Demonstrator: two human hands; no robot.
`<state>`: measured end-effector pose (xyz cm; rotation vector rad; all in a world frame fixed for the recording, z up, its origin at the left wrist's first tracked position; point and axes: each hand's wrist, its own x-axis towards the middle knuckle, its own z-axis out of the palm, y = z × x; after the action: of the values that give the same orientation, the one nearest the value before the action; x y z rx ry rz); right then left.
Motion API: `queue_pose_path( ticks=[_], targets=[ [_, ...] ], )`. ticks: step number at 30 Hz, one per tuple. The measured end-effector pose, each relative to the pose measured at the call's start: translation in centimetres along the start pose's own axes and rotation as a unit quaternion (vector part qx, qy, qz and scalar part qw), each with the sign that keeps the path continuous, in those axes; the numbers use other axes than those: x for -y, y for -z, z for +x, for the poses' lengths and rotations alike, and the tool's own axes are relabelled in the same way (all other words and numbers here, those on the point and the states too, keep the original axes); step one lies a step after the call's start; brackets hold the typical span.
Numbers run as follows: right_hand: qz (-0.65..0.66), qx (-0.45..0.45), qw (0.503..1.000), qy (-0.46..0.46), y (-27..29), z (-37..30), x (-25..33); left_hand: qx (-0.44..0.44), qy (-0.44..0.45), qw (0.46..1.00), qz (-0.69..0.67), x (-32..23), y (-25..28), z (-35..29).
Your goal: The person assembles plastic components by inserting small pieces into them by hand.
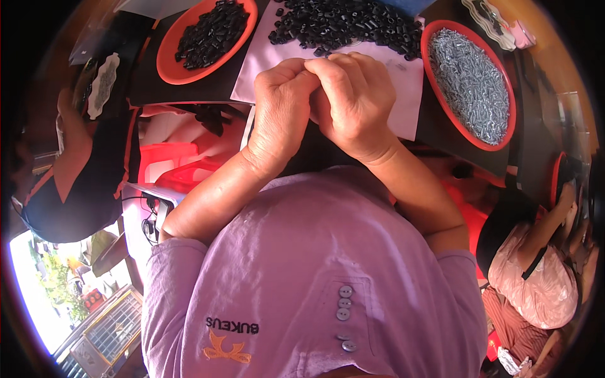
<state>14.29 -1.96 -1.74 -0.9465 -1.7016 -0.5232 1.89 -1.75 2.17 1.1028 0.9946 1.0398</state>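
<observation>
Centrally, left hand [282,110] and right hand [353,101] pressed together, fingers curled closed; black parts pile [346,25] just beyond; grip contents unseen.

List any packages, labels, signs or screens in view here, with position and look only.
Printed mark: dark lettering on the lilac shirt, lower centre, with an orange emblem under it.
Small label: greyish patch on the pale sheet, right of the hands.
No screens or packages show.
</observation>
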Motion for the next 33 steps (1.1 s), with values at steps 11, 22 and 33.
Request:
queue_pose_path(
  ticks=[11,22,33],
  targets=[
    [-0.017,-0.012,1.000,-0.005,-0.7,-0.3,0.7,0.013,-0.075,0.989,0.128,0.9,1.0,0.4],
    [-0.007,-0.014,1.000,-0.007,-0.6,-0.7,-0.1,0.039,-0.029,0.996,0.070,0.4,0.6,0.9],
    [0.089,-0.007,0.994,-0.059,-0.1,0.0,0.3,0.024,0.012,0.999,0.029,-0.3,1.4,0.8]
  ],
)
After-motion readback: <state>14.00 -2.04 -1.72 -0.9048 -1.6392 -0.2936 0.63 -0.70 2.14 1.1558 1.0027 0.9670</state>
